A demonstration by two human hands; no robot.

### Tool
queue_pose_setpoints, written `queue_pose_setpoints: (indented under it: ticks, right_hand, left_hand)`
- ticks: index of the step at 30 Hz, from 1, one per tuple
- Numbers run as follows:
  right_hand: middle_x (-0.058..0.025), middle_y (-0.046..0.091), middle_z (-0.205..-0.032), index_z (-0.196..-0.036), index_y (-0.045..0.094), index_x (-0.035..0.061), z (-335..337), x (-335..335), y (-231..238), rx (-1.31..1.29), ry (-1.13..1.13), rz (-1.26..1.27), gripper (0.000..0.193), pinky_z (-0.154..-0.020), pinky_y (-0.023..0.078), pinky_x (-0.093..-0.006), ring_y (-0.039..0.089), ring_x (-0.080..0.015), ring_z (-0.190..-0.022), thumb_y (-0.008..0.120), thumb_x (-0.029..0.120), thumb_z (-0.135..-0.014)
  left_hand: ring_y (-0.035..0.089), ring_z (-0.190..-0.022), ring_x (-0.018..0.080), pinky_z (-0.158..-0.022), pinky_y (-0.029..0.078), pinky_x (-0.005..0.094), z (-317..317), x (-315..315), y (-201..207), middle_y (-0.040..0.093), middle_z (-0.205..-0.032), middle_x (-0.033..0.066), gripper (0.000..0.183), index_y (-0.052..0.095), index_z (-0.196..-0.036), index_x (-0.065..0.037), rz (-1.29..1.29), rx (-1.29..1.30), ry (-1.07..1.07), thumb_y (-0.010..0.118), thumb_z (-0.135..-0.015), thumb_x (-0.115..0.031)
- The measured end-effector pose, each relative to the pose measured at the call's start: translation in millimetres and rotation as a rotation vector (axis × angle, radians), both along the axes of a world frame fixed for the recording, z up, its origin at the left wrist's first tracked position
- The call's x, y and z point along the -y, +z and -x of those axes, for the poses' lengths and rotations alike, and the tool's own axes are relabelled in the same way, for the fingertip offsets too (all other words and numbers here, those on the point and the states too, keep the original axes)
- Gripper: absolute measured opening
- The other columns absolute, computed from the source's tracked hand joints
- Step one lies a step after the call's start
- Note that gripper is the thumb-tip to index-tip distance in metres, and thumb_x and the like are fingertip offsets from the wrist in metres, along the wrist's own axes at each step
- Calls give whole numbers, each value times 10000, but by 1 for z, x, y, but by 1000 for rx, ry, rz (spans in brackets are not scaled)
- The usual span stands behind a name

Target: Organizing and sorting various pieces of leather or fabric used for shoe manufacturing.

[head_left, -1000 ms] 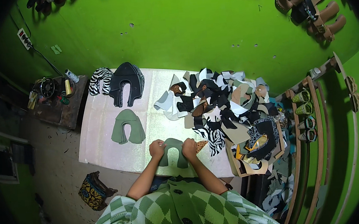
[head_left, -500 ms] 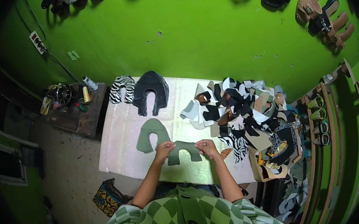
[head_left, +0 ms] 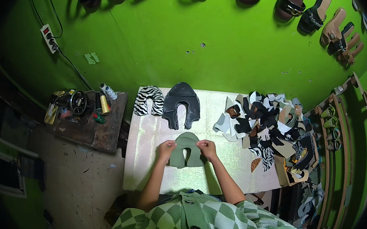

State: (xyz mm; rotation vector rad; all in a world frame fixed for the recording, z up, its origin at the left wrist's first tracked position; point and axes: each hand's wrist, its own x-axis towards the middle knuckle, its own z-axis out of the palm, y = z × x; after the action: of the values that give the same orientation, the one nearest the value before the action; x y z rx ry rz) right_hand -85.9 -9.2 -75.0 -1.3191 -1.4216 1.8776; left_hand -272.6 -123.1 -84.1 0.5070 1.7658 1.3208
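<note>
An olive-green U-shaped shoe upper piece lies on the white table, stacked on another green piece of the same shape. My left hand pinches its left edge and my right hand pinches its right edge. Farther back on the table lie a black U-shaped upper piece and a zebra-striped one.
A heap of mixed black, white, tan and patterned cut pieces covers the table's right side. A small sewing machine with thread spools sits on a dark stand to the left. Sandals hang on the green wall. Racks with shoes stand at right.
The green piece in my hands has moved left and now lies over the second green piece, which earlier lay apart on the left. Both hands stayed on the piece.
</note>
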Motion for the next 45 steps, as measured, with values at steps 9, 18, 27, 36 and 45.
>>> queue_pose_setpoints:
  ticks: [9, 18, 27, 36, 45]
  right_hand:
    - [-59, 636, -724, -860, 639, -9, 15, 5, -6, 256, -112, -544, 107, -690, 474, -260, 580, -118, -677, 642, 83, -804]
    - [-132, 645, -788, -876, 615, 3, 17, 9, 1, 329, -63, -680, 81, -706, 482, -318, 631, -245, -751, 613, 69, -830]
    - [-117, 611, -844, -888, 595, 31, 17, 19, 2, 384, -75, -872, 89, -646, 476, -346, 616, -296, -750, 629, 78, -820]
    - [-108, 599, -847, -874, 591, 38, 18, 19, 2, 357, -80, -923, 94, -615, 468, -331, 607, -276, -726, 644, 76, -806]
    - [-96, 567, -1098, -1003, 588, 62, 16, 20, 7, 400, 118, -1103, 235, -884, 381, -386, 523, -271, -1040, 591, 15, -772]
  left_hand:
    - [616, -682, 142, -615, 496, 267, -11, -7, -30, 636, -790, 57, 174, 618, -873, -42, -84, -361, 102, 721, -741, -91]
    - [609, -618, 164, -570, 478, 285, -20, -11, -6, 616, -770, 71, 161, 579, -863, -38, -93, -526, 65, 696, -759, -77]
    - [599, -621, 195, -578, 465, 326, -26, -14, -9, 606, -753, 53, 149, 581, -820, -77, -36, -647, 134, 706, -739, -86]
    - [593, -692, 204, -616, 458, 337, -23, -14, -6, 608, -794, 47, 193, 570, -831, -87, -2, -645, 150, 724, -715, -98]
    - [486, -1105, 315, -923, 378, 414, -31, -6, 17, 555, -1124, 115, 256, 570, -1041, -32, -158, -1038, -70, 569, -787, -60]
